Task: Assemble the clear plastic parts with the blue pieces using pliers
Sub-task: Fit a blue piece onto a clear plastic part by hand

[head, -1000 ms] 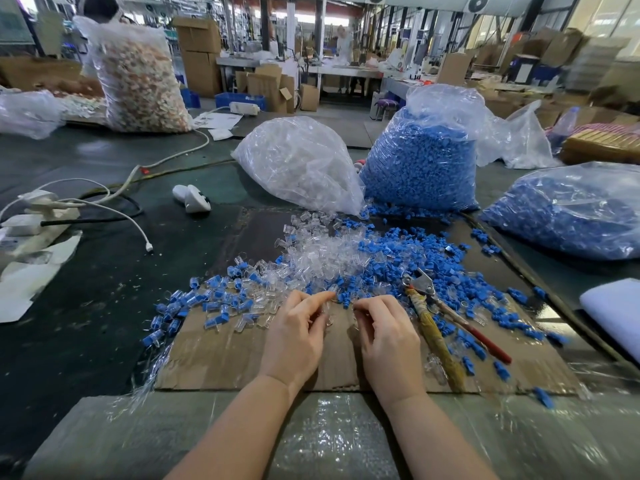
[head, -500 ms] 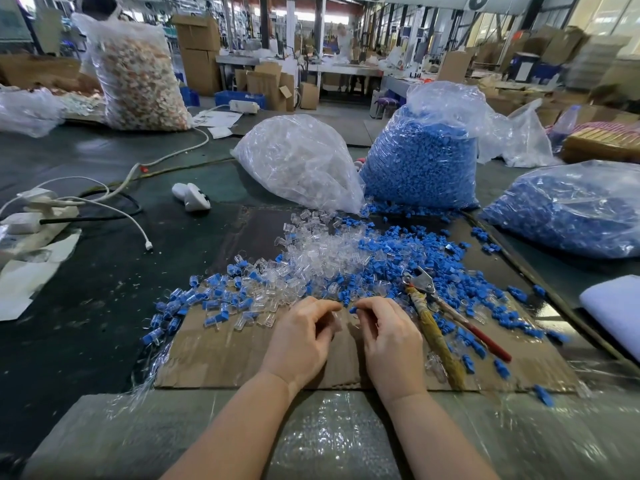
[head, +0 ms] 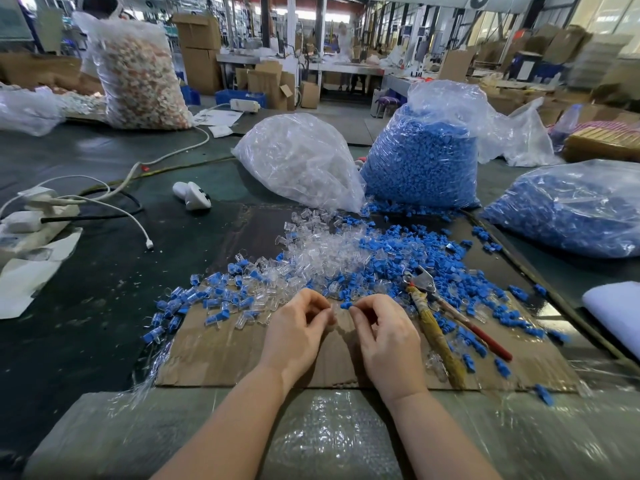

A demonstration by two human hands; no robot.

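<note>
Left hand [head: 297,332] and right hand [head: 388,336] meet fingertip to fingertip over a cardboard sheet [head: 221,355], each pinching a small part.

Right hand w/ curled fingers pinches a blue piece [head: 345,305]; left hand, fingers curled too, pinches a clear part [head: 333,310], hard to make out. Pliers [head: 441,318] lie just right of the right hand, untouched, among loose blue pieces. Pile of clear parts [head: 320,252] sits beyond the hands, mixed w/ blue ones; joined clear-and-blue bits [head: 194,299] spread to the left. Bag of clear parts [head: 298,157] and bag of blue pieces [head: 420,161] stand behind.
</note>
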